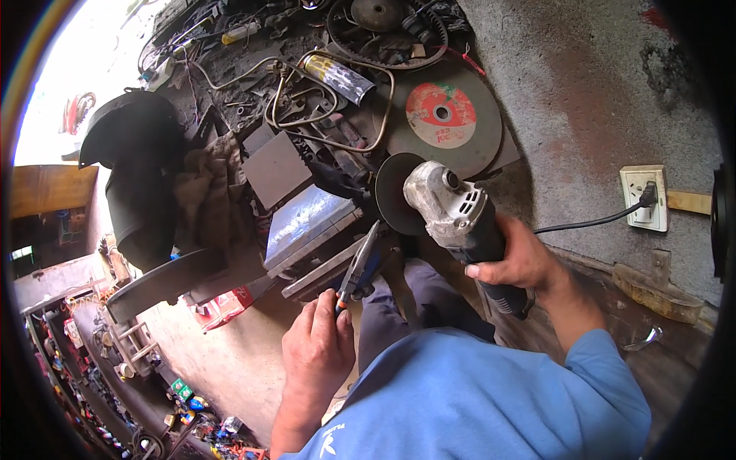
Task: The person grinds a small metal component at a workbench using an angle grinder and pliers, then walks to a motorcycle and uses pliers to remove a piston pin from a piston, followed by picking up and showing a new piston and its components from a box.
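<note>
My left hand (318, 337) is closed on long-nosed pliers (359, 264) with a dark and orange handle, their jaws pointing up. My right hand (521, 264) grips a worn silver and black angle grinder (452, 211) by its body, its dark disc (392, 195) upright just above and right of the plier tips. Left of the pliers sits a flat metal block (303, 226) with a shiny bluish top and a grey plate (276, 169) behind it.
The cluttered bench holds cables (280, 107), a spray can (337, 79) and a large red-labelled cutting wheel (481, 130). A plugged socket (642, 198) is on the right wall. Left are a dark machine (138, 207), a red box (222, 310) and shelves of small goods (77, 360).
</note>
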